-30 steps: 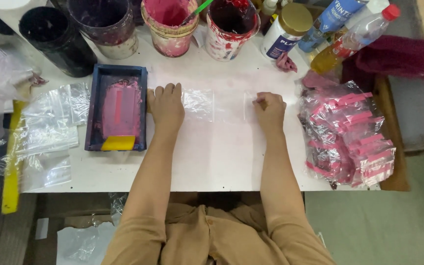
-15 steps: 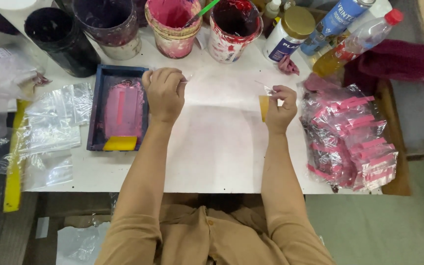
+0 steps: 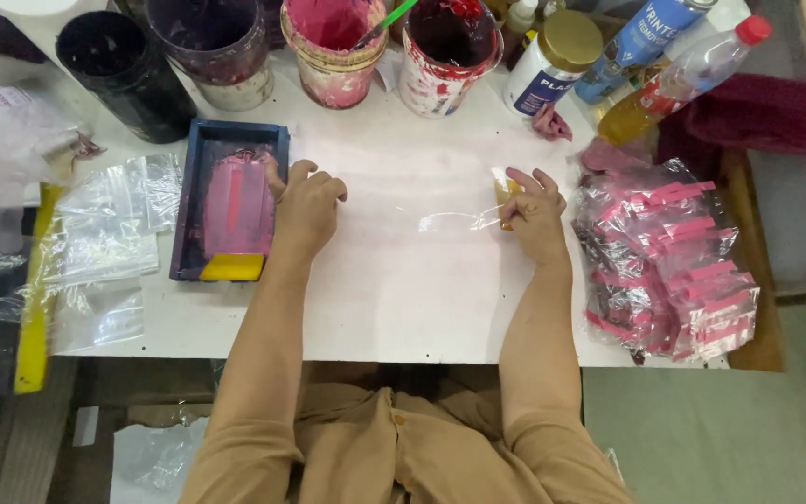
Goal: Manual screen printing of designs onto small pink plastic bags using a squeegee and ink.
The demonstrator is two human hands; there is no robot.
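left hand (image 3: 308, 207) curled in a loose fist beside blue tray (image 3: 229, 199) | right hand (image 3: 534, 213) pinches a small yellow piece (image 3: 503, 193) on clear plastic bag (image 3: 454, 220), middle of white table (image 3: 394, 299) | four paint pots behind | pink packet pile (image 3: 669, 252) right
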